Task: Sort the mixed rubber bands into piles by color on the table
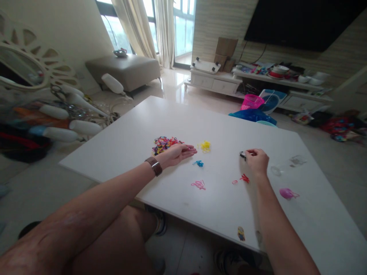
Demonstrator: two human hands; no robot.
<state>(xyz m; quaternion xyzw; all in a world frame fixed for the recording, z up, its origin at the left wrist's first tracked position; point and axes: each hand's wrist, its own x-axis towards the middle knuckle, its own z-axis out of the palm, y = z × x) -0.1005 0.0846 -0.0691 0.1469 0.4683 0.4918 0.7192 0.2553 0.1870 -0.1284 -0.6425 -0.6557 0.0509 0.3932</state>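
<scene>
My left hand [180, 152] is palm up with fingers stretched out, and a few small pinkish elastic bands [190, 148] lie on it. Right behind it spreads a mixed heap of coloured elastic bands [164, 144]. Near its fingertips lie a yellow pile [205, 146] and a blue pile [198, 164], with pink bands [198, 185] closer to me. My right hand [257, 158] is pinched just over some black bands [242, 154]; what sits between its fingertips is hidden. Red bands [244, 178] lie below that hand.
On the right of the white table [223, 208] are a clear container [298, 160], a clear round lid [276, 170] and a purple pouch-like item [288, 193]. A cartoon sticker [241, 233] is near the front edge. A pink basket [252, 101] stands beyond the table.
</scene>
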